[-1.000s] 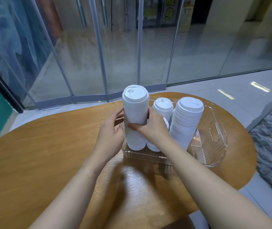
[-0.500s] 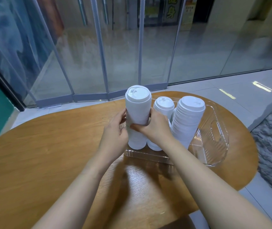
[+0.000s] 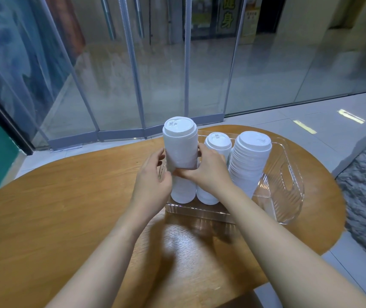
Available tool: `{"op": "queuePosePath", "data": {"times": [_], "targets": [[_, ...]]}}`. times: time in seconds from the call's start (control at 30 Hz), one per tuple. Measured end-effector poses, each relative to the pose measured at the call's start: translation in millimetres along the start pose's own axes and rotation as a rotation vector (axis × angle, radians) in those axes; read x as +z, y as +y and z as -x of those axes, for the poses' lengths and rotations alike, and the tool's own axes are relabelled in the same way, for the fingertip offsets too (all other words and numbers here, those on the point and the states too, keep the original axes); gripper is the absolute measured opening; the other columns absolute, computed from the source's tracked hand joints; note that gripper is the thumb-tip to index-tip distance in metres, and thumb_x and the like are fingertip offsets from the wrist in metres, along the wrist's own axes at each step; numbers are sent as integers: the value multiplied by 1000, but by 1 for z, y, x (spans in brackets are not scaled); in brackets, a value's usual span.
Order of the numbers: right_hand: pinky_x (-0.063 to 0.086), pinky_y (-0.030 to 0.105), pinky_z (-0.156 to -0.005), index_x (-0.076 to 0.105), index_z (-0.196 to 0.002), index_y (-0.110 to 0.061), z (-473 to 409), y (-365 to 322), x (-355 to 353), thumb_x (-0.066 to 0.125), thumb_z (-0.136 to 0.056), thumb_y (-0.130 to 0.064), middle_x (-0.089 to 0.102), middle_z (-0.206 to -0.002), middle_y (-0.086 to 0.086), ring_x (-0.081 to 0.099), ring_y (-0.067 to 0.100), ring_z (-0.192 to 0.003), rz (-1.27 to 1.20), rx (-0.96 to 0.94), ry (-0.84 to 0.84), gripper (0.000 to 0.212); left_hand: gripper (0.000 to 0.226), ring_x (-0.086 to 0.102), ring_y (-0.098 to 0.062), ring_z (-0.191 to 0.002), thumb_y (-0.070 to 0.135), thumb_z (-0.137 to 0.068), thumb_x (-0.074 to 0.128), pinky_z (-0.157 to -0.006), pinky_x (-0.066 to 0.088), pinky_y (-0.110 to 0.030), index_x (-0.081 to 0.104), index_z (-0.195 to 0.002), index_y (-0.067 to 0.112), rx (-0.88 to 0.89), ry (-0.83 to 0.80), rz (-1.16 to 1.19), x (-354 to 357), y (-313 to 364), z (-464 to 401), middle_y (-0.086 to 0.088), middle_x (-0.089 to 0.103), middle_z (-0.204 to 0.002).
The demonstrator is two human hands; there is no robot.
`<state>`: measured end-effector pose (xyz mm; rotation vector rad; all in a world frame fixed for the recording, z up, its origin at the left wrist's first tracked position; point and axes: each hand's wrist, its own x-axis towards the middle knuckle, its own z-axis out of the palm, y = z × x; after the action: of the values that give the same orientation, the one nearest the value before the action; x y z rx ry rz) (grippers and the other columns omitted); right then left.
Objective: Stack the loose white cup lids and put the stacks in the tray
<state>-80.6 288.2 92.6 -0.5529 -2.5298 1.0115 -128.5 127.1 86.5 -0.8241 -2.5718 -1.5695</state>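
Progress: three lid stacks upright inside clear tray (image 3: pixel 288 187), none loose on wooden table (image 3: pixel 66 218). Tallest stack (image 3: pixel 181 156) at tray's 9 o'clock end, clasped between left hand (image 3: pixel 153 176) and right hand (image 3: pixel 208 167), fingers curled round its middle. Middle stack (image 3: pixel 218 142) and wide stack (image 3: pixel 249 163) standing toward 3 o'clock. Remaining, by estimate: release only.

Round wooden surface (image 3: pixel 66 218): visible grain w/ glossy varnish. Clear ribbed plastic tray (image 3: pixel 288 196) looks smooth, shiny. Tall stacks of white plastic cup lids (image 3: pixel 248 165): matt, finely ridged sides.
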Motion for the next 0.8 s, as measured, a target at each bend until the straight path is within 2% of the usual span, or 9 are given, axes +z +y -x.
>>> {"op": "queuePosePath", "data": {"times": [0.27, 0.43, 0.57, 0.63, 0.7, 0.8], "targets": [[50, 49, -96, 59, -123, -26, 1, 0, -2, 64, -47, -84, 70, -113, -9, 64, 21, -110, -25, -4, 19, 95, 63, 48, -12, -135, 12, -95, 65, -116, 39, -37, 44, -153, 21, -32, -8, -26, 3, -5, -4, 5, 52, -149], [49, 50, -100, 58, -127, -26, 2, 4, -3, 69, -49, -85, 68, -123, -9, 61, 18, -119, -47, -4, 10, 98, 62, 49, -8, -133, 12, -96, 65, -114, 40, -33, 44, -153, 22, -41, -5, 2, 3, -6, -2, 8, 53, -146], [51, 49, -96, 58, -121, -26, 7, 8, -2, 70, -51, -86, 67, -117, -8, 60, 18, -115, -54, -7, 19, 93, 60, 49, -10, -136, 13, -96, 64, -117, 39, -38, 46, -152, 20, -33, -25, -10, 4, -9, 2, 6, 54, -149], [52, 48, -93, 58, -118, -25, 10, 9, -3, 72, -53, -85, 67, -114, -7, 60, 19, -113, -48, -12, 27, 89, 60, 49, -8, -134, 11, -95, 64, -116, 39, -34, 47, -151, 20, -23, -25, -28, 4, -8, 5, 8, 54, -147], [52, 47, -94, 57, -120, -22, 13, 9, -6, 79, -57, -78, 66, -117, -4, 59, 19, -114, -50, -17, 37, 87, 60, 47, -5, -131, 9, -95, 63, -111, 36, -25, 46, -152, 19, -30, -32, -43, 2, -6, 7, 10, 53, -145], [48, 41, -92, 57, -124, -18, 18, 10, -14, 88, -66, -63, 63, -117, -2, 56, 19, -110, -34, -48, 67, 80, 59, 48, -11, -132, 10, -97, 62, -105, 30, -19, 44, -153, 14, -35, -4, -90, 0, -5, 15, 2, 53, -146]]}}
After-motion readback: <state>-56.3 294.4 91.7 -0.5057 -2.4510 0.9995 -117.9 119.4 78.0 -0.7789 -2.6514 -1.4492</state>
